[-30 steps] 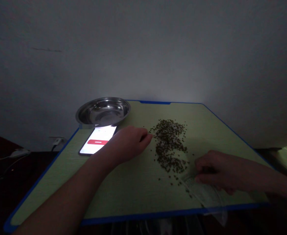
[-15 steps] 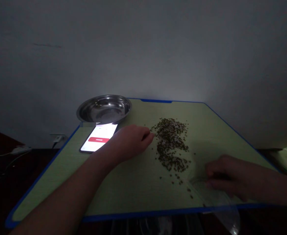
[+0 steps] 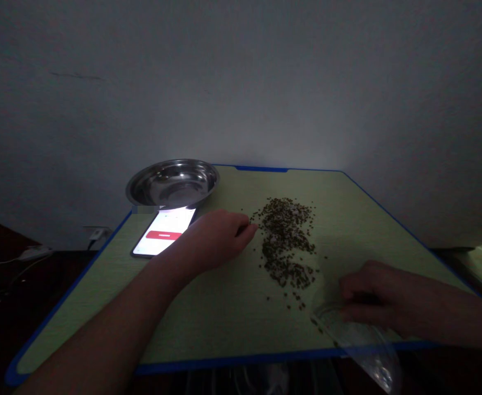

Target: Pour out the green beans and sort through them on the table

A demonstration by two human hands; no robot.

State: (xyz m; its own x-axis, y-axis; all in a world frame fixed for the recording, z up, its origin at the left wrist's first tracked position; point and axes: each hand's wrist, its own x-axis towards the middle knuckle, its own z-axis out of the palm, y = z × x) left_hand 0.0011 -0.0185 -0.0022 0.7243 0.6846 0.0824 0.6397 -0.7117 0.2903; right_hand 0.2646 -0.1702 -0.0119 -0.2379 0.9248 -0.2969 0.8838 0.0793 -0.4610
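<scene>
Small dark beans or seeds (image 3: 284,236), mixed with paler bits, lie scattered in a patch on the light green table. My left hand (image 3: 226,236) rests just left of that patch, its fingers pressed together; whatever they hold, if anything, is hidden. Over the near right part of the table my right hand (image 3: 372,296) is closed, thumb and fingers at the rim of a see-through plastic container (image 3: 374,354). This container tilts across the front edge and partly hangs below it. A few stray seeds lie close to its rim.
A shiny steel basin (image 3: 173,184) stands at the far left of the blue-edged table (image 3: 208,329). In front of it lies a lit phone (image 3: 162,233), partly covered by my left forearm. A wall rises behind; cables and a plug (image 3: 96,235) are at the left.
My right hand and the plastic container have shifted slightly left, the rim now closer to the stray seeds. The left hand stays almost where it was.
</scene>
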